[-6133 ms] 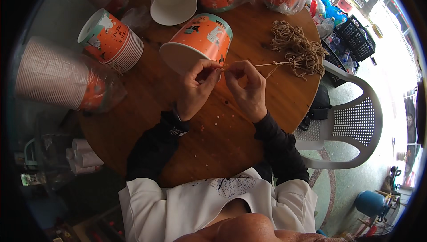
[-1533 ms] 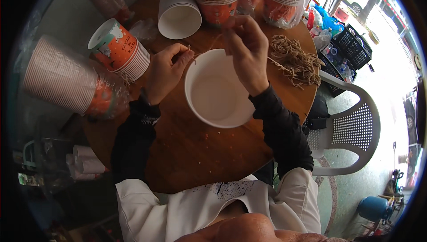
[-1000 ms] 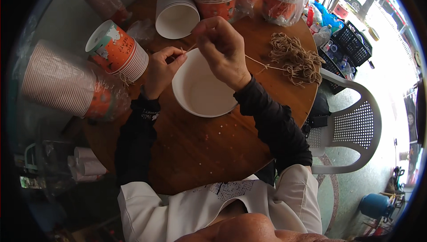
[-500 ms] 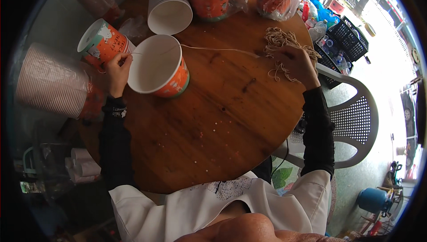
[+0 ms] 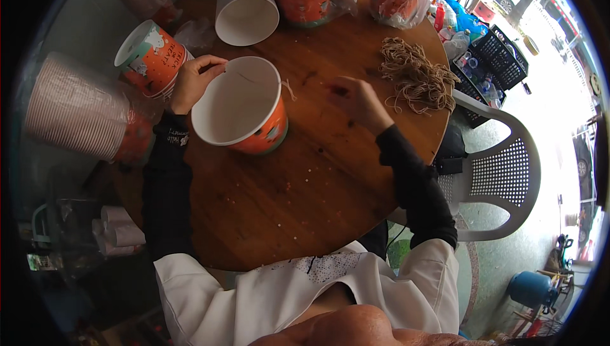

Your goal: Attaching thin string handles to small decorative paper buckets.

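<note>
Left hand (image 5: 194,84) has its grip pinching string (image 5: 290,90) by the bucket's (image 5: 269,132) rim; right hand's (image 5: 361,101) blurry, can't tell its grip.

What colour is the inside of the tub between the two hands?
The tub's inside is white, seen best in the head view.

Worn on the head above the near edge of the table (image 5: 356,187), one wide fisheye camera looks steeply down, close over the white shirt (image 5: 279,295), and faces across the table toward the far edge.
</note>
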`<state>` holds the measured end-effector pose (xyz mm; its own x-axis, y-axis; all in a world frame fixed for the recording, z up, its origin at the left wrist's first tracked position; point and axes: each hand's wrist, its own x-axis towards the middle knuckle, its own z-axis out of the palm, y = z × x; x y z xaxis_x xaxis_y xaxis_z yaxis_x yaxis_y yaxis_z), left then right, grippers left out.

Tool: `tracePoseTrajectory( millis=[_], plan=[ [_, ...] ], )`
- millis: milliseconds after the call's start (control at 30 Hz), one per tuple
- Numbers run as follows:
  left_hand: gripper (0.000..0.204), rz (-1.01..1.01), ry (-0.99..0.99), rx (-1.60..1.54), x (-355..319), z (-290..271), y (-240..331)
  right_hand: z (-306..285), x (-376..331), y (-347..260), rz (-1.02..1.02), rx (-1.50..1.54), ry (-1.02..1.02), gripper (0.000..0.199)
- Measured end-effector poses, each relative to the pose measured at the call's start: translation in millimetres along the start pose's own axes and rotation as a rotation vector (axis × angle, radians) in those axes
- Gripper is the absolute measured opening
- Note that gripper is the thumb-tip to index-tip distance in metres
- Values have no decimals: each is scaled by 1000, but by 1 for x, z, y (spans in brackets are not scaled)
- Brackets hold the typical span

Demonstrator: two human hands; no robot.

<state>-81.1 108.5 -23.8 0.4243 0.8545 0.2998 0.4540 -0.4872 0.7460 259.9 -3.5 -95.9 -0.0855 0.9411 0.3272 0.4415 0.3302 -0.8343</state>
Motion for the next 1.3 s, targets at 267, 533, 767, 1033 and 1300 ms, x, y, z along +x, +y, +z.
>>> tracePoseTrajectory(
  millis=[267,533,767,1033,1300],
  plan=[
    [15,139,70,190,15,0,-1,42,15,-9,-111,-22,-285,26],
    [26,225,564,62,-6,-4,-3,63,-14,-11,-154,-114,-496,18],
    [19,77,362,-424,-143,59,72,39,-21,-60,344,849,-584,9],
    [35,-674,-171,-1485,-153,128,74,48,-17,-49,477,991,-396,10],
    [24,-620,-108,-1028,-169,133,75,34,-14,-64,382,284,-449,19]
  ],
)
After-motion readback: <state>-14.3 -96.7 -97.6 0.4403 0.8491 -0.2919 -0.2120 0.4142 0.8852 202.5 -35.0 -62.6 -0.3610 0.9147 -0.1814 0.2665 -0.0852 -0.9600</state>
